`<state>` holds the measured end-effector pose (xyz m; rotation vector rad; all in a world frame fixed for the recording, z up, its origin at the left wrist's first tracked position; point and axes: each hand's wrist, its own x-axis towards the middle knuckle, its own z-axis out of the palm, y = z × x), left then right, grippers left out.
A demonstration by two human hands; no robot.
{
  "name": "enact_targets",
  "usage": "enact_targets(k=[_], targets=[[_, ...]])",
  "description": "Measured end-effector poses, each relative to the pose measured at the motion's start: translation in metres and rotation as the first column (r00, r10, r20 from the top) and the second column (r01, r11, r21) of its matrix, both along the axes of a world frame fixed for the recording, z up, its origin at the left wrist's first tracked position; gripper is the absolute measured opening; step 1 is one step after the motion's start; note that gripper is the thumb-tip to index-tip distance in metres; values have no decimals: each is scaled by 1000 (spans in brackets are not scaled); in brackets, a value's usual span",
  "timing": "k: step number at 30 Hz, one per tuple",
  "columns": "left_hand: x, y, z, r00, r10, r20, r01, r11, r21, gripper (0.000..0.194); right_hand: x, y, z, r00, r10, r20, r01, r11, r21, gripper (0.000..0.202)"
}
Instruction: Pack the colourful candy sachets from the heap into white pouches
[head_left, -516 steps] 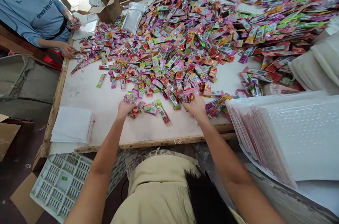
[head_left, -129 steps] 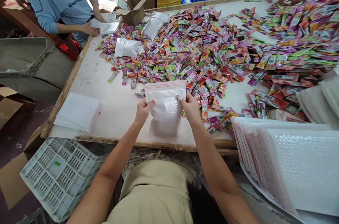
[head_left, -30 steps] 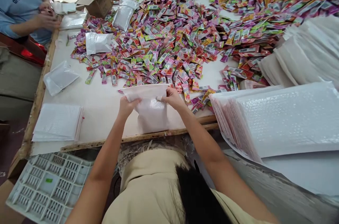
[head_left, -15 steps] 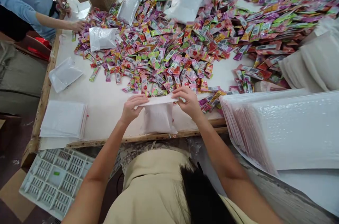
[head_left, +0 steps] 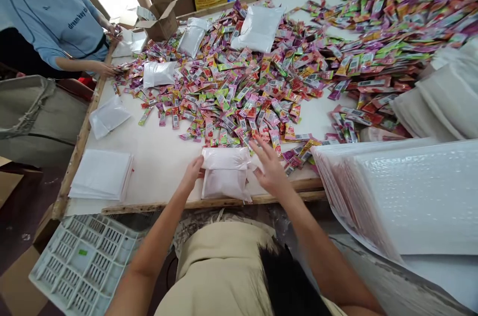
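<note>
A white padded envelope [head_left: 226, 181] lies at the table's front edge with its top flap folded down over it. My left hand [head_left: 192, 174] is at the envelope's left edge, its fingers close together; whether they pinch the edge I cannot make out. Over on the right side, my right hand [head_left: 269, 169] is raised beside the envelope with its fingers spread and nothing in it. Just beyond both hands spreads a big heap of small colourful sachets [head_left: 239, 94].
Flat envelopes [head_left: 100, 174] are stacked at the front left, and a large pile of envelopes [head_left: 418, 196] stands at the right. Filled envelopes [head_left: 261, 27] rest on the heap. A person in blue [head_left: 63, 22] handles sachets at the far left. A plastic crate [head_left: 84, 261] is below.
The envelope's flap has gone from raised to folded down. My right hand has let go of it and opened. My left hand has moved down to the envelope's side. The view has shifted.
</note>
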<state>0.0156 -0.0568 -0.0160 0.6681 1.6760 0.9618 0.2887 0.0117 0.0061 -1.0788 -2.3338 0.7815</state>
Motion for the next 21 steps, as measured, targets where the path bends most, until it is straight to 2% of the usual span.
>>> enact_targets(k=[3,5,7,9,11,13,15,16,17,19,21], targets=[[17,9,-5,1000,28,13,-29,999,42,52,-22,-13,-28,995,68,77,-62,995,-76,63],[25,14,-2,999,15,49,-20,995,98,49,-26,-13,-40,988,125,96,-112,986,-126,64],[28,17,7,993,3,118,-19,991,131,47,-20,-6,-35,993,112,28,-108,989,-103,57],[23,20,22,989,17,150,-43,984,175,45,-9,3,-17,996,17,-91,-21,999,-41,46],[5,27,41,984,97,150,-132,960,246,43,3,11,4,976,-104,-192,104,994,-11,38],[-28,43,63,955,256,150,-294,894,339,43,13,14,17,957,-180,-226,177,984,-33,35],[-71,65,84,885,421,199,-464,767,442,43,17,14,18,962,-193,-195,181,980,-81,31],[-92,76,93,844,479,242,-533,692,488,42,18,13,14,968,-184,-172,167,980,-108,30],[-111,86,99,821,500,276,-567,652,504,39,18,12,9,973,-169,-155,149,980,-131,29],[-137,99,102,812,496,308,-583,665,466,35,17,9,-3,981,-139,-137,116,980,-165,29],[-142,100,89,838,489,243,-546,739,395,33,15,6,-15,982,-131,-135,106,978,-182,30]])
